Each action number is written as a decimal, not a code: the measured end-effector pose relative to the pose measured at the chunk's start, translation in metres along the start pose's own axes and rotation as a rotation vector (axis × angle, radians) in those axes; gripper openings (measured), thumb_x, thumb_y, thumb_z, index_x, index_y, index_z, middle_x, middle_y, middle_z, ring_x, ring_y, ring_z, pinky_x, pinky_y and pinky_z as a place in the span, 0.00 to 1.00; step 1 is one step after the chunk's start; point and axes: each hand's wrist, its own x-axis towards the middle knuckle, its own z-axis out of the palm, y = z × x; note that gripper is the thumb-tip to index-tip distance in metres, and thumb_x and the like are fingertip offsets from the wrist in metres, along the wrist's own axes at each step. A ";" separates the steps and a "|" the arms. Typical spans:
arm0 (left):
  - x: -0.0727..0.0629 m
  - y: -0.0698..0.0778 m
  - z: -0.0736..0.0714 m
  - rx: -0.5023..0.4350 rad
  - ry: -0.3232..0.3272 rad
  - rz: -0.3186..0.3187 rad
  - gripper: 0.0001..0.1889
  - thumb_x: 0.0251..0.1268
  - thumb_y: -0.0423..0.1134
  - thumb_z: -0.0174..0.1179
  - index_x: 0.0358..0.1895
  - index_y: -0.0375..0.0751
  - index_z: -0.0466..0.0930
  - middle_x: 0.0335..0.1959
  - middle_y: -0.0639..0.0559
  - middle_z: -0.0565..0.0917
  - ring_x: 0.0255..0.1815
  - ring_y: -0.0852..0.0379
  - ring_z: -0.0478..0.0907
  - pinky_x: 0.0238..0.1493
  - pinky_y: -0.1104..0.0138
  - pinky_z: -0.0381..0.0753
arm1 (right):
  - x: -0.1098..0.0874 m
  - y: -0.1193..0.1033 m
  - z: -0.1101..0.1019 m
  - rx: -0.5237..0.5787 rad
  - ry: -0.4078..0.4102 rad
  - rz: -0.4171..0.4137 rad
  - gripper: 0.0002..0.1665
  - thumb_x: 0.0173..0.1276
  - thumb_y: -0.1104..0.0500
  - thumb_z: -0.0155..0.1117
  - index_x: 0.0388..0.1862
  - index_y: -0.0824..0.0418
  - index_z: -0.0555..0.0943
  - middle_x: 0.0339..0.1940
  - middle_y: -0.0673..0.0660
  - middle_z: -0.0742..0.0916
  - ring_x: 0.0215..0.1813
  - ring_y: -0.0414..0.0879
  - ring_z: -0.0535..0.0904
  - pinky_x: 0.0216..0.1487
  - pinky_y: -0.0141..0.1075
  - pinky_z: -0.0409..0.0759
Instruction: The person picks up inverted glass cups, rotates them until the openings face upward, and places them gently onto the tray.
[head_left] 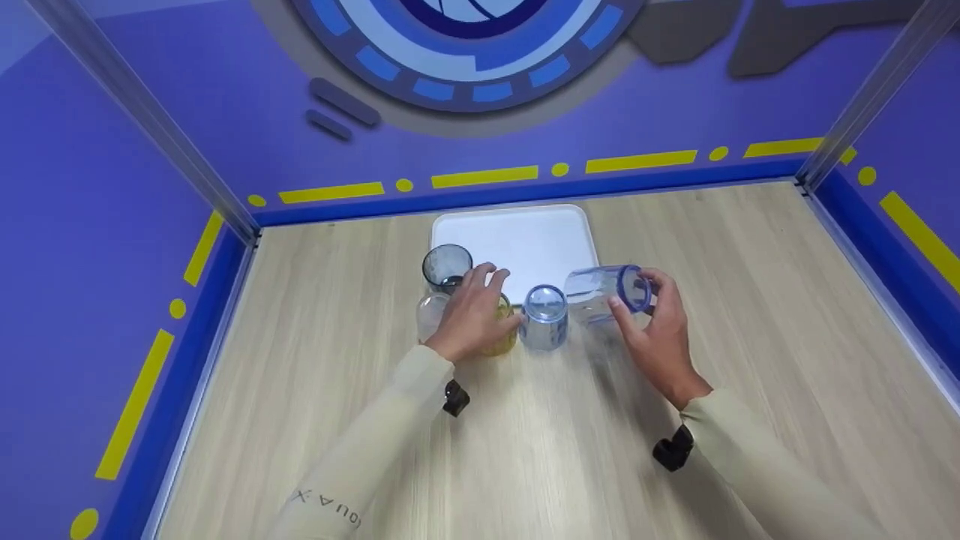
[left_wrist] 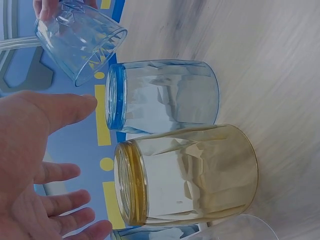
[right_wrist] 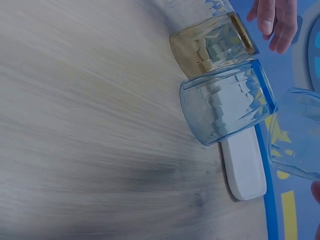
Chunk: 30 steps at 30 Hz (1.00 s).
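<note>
My left hand, its fingers extended and spread, hovers over an amber glass that stands upside down. In the left wrist view, a gap separates that hand from the glass. My right hand grips a pale blue glass near its base, thumb on one side. That glass is held in the air, lying sideways with its mouth toward the left. Between the hands stands another blue glass, base up, close beside the amber one. A clear glass and a dark grey glass are left of the left hand.
Behind the glasses a white tray lies on the wooden table near the back wall. Blue-purple printed panels enclose the table at the back and on both sides, with metal posts at the corners.
</note>
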 end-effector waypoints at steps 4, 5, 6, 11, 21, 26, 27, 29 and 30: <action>0.000 0.000 0.001 -0.006 -0.001 0.008 0.40 0.60 0.56 0.63 0.73 0.46 0.59 0.73 0.45 0.61 0.74 0.47 0.58 0.70 0.51 0.66 | 0.000 0.000 0.000 0.008 0.000 0.006 0.38 0.68 0.43 0.61 0.68 0.58 0.60 0.63 0.60 0.73 0.65 0.53 0.70 0.62 0.54 0.75; 0.000 0.000 0.001 -0.008 -0.002 0.009 0.40 0.60 0.57 0.63 0.73 0.47 0.59 0.73 0.45 0.61 0.74 0.47 0.58 0.70 0.51 0.66 | -0.001 0.000 0.000 0.010 0.000 0.006 0.38 0.68 0.43 0.61 0.68 0.58 0.60 0.63 0.60 0.72 0.66 0.53 0.70 0.61 0.54 0.75; 0.000 0.001 0.001 -0.010 -0.003 0.010 0.40 0.59 0.57 0.63 0.73 0.47 0.59 0.73 0.45 0.60 0.74 0.47 0.57 0.70 0.51 0.66 | -0.001 0.000 0.000 0.012 -0.001 0.006 0.38 0.68 0.43 0.60 0.68 0.58 0.60 0.63 0.60 0.72 0.66 0.53 0.70 0.61 0.54 0.76; 0.000 0.001 0.001 -0.029 -0.010 0.018 0.43 0.55 0.56 0.67 0.73 0.47 0.59 0.73 0.46 0.60 0.75 0.48 0.57 0.70 0.51 0.66 | -0.001 0.000 0.001 0.037 0.003 -0.011 0.36 0.69 0.46 0.60 0.68 0.60 0.59 0.62 0.61 0.72 0.67 0.54 0.69 0.61 0.55 0.75; -0.001 0.003 0.002 -0.027 -0.035 0.013 0.47 0.52 0.57 0.70 0.74 0.49 0.57 0.74 0.47 0.59 0.75 0.49 0.56 0.71 0.52 0.65 | -0.001 0.002 0.000 0.120 0.009 0.001 0.31 0.71 0.54 0.59 0.65 0.63 0.58 0.62 0.61 0.72 0.67 0.53 0.70 0.61 0.55 0.75; -0.001 0.004 0.003 -0.033 -0.041 0.014 0.47 0.53 0.58 0.69 0.74 0.49 0.56 0.74 0.47 0.58 0.75 0.49 0.55 0.71 0.51 0.65 | 0.000 0.001 0.001 0.141 0.018 -0.001 0.30 0.71 0.58 0.58 0.65 0.65 0.58 0.62 0.62 0.72 0.66 0.53 0.70 0.61 0.55 0.75; -0.002 0.004 0.003 -0.035 -0.045 0.011 0.48 0.53 0.59 0.69 0.74 0.50 0.56 0.75 0.48 0.58 0.76 0.49 0.55 0.72 0.51 0.64 | 0.000 0.000 0.001 0.142 0.018 0.001 0.30 0.71 0.59 0.58 0.65 0.65 0.58 0.62 0.62 0.71 0.67 0.53 0.70 0.61 0.55 0.75; -0.002 0.005 0.002 -0.043 -0.052 0.006 0.48 0.53 0.59 0.69 0.75 0.51 0.54 0.75 0.48 0.57 0.76 0.49 0.54 0.73 0.51 0.63 | 0.000 -0.005 0.000 0.147 0.017 0.009 0.29 0.71 0.60 0.58 0.65 0.66 0.58 0.63 0.64 0.71 0.67 0.54 0.70 0.61 0.55 0.75; -0.002 0.005 0.002 -0.045 -0.056 0.004 0.49 0.53 0.59 0.68 0.75 0.51 0.53 0.75 0.49 0.57 0.77 0.49 0.53 0.73 0.51 0.62 | -0.001 -0.009 -0.002 0.148 0.015 0.011 0.29 0.71 0.61 0.57 0.64 0.66 0.58 0.63 0.64 0.71 0.67 0.55 0.70 0.61 0.55 0.75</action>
